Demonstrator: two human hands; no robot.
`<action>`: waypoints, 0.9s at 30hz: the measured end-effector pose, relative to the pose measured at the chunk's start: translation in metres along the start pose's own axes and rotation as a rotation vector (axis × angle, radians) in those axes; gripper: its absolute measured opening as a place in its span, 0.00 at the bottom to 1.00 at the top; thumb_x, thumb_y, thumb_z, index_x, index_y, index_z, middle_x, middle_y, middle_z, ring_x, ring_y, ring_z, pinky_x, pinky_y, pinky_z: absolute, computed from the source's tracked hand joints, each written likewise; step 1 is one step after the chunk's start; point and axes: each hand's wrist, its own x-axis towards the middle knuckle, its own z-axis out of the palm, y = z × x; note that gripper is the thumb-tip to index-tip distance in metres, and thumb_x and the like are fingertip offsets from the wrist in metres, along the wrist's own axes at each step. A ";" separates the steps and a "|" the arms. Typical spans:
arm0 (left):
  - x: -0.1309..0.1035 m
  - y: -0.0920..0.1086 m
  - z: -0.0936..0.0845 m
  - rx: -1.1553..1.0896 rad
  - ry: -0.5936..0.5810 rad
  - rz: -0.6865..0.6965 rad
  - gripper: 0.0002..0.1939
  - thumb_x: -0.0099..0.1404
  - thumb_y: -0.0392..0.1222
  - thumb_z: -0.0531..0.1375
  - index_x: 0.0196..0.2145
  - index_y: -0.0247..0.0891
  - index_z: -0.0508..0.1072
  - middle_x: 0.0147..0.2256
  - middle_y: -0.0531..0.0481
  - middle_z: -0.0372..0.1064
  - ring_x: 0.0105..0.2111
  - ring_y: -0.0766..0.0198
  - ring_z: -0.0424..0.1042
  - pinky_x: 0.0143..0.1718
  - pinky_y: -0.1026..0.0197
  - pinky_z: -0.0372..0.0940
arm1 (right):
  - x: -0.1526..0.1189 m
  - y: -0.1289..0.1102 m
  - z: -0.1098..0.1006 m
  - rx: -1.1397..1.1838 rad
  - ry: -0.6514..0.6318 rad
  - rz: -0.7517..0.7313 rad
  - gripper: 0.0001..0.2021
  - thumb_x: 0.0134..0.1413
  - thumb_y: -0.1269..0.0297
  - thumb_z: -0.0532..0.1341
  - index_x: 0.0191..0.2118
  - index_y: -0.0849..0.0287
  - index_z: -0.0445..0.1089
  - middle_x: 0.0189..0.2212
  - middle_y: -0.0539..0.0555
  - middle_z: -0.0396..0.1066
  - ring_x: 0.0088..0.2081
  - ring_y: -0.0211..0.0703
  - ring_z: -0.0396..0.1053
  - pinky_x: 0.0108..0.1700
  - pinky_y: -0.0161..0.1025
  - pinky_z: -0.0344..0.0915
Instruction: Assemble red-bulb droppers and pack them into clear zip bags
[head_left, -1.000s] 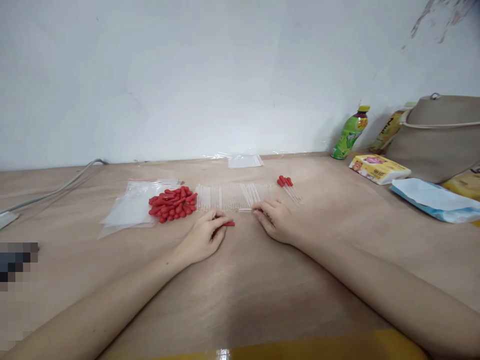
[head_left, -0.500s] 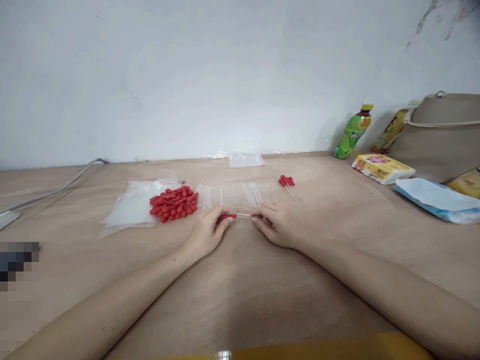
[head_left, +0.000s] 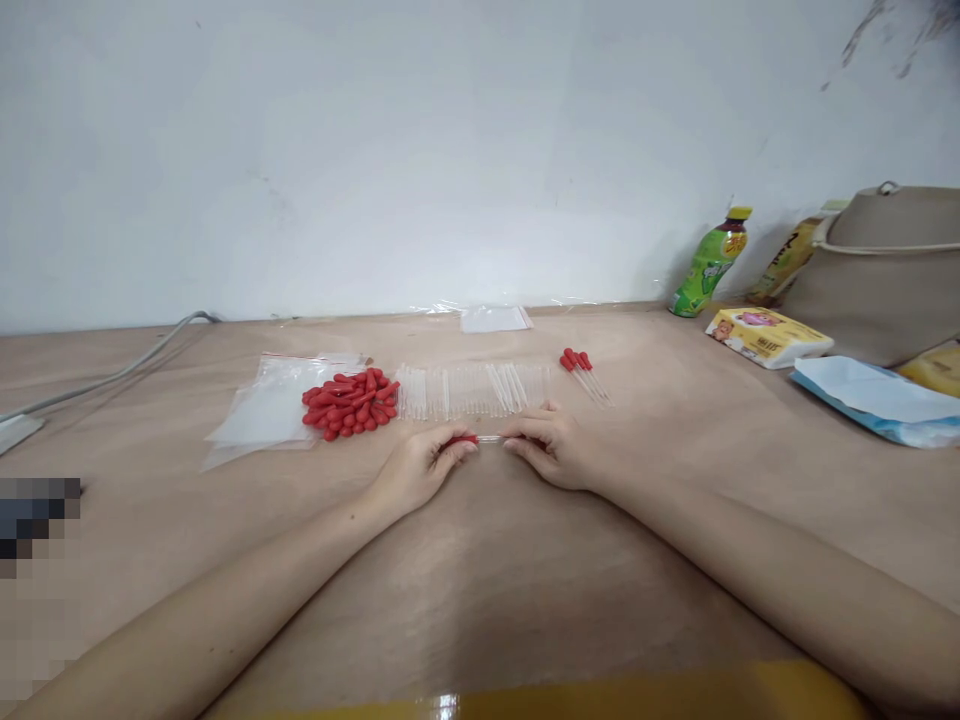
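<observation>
Between thumb and fingers, my left hand [head_left: 427,462] pinches a red rubber dropper bulb [head_left: 468,439], mostly covered by the fingers. My right hand [head_left: 551,447] grips a clear glass dropper tube [head_left: 490,439], whose left end meets the bulb's mouth; how deep it sits I cannot tell. Beyond my hands lies a row of clear glass tubes [head_left: 457,388]. Left of the row is a heap of red rubber bulbs [head_left: 349,405], partly on clear plastic bags [head_left: 262,405]. Several droppers with red bulbs [head_left: 585,372] lie together past my right hand.
A small plastic bag [head_left: 495,319] lies near the wall. At right stand a green bottle [head_left: 711,265] and a grey-beige bag [head_left: 877,280], with a yellow tissue pack [head_left: 769,335] and a blue-white packet [head_left: 877,398] before them. A grey cable [head_left: 142,365] runs along the left.
The red bulb and the tube have come together, with my fingers closer around the bulb. Less of the red shows now. The view has shifted very slightly.
</observation>
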 end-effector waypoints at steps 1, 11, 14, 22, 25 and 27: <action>-0.001 0.000 0.000 0.003 0.001 0.006 0.08 0.64 0.41 0.53 0.36 0.38 0.71 0.29 0.54 0.71 0.28 0.67 0.70 0.31 0.65 0.66 | 0.000 0.000 0.000 0.007 -0.011 -0.002 0.09 0.57 0.67 0.52 0.37 0.58 0.69 0.30 0.52 0.72 0.32 0.37 0.67 0.38 0.38 0.51; -0.001 0.003 -0.002 0.132 -0.011 0.095 0.07 0.63 0.41 0.55 0.35 0.38 0.72 0.30 0.53 0.72 0.28 0.67 0.70 0.31 0.65 0.64 | 0.001 0.000 0.000 -0.108 -0.012 -0.017 0.09 0.56 0.67 0.54 0.33 0.59 0.71 0.27 0.50 0.72 0.27 0.35 0.65 0.36 0.39 0.46; -0.001 0.004 -0.002 0.143 0.008 0.124 0.07 0.62 0.41 0.56 0.35 0.37 0.72 0.30 0.52 0.72 0.28 0.67 0.70 0.30 0.65 0.64 | 0.001 -0.003 0.004 -0.144 0.009 -0.035 0.11 0.57 0.67 0.51 0.32 0.60 0.70 0.25 0.51 0.70 0.27 0.36 0.64 0.35 0.39 0.46; -0.002 0.000 0.001 0.090 0.002 0.112 0.07 0.61 0.41 0.57 0.36 0.37 0.71 0.31 0.51 0.73 0.29 0.67 0.71 0.31 0.65 0.66 | 0.004 -0.006 0.009 -0.232 -0.007 -0.083 0.14 0.59 0.66 0.47 0.26 0.61 0.64 0.22 0.51 0.67 0.24 0.35 0.59 0.33 0.38 0.44; -0.002 -0.003 0.002 0.077 -0.006 0.121 0.08 0.61 0.42 0.57 0.37 0.37 0.71 0.32 0.51 0.73 0.29 0.66 0.72 0.31 0.65 0.67 | 0.005 -0.006 0.010 -0.234 -0.012 -0.095 0.14 0.58 0.67 0.47 0.25 0.61 0.63 0.21 0.50 0.66 0.23 0.35 0.58 0.33 0.38 0.44; -0.002 -0.004 0.003 0.077 0.004 0.126 0.09 0.61 0.42 0.56 0.37 0.37 0.71 0.32 0.50 0.74 0.30 0.66 0.72 0.32 0.64 0.67 | 0.006 -0.007 0.011 -0.231 -0.018 -0.093 0.13 0.58 0.67 0.47 0.26 0.61 0.63 0.21 0.50 0.67 0.23 0.35 0.59 0.34 0.38 0.45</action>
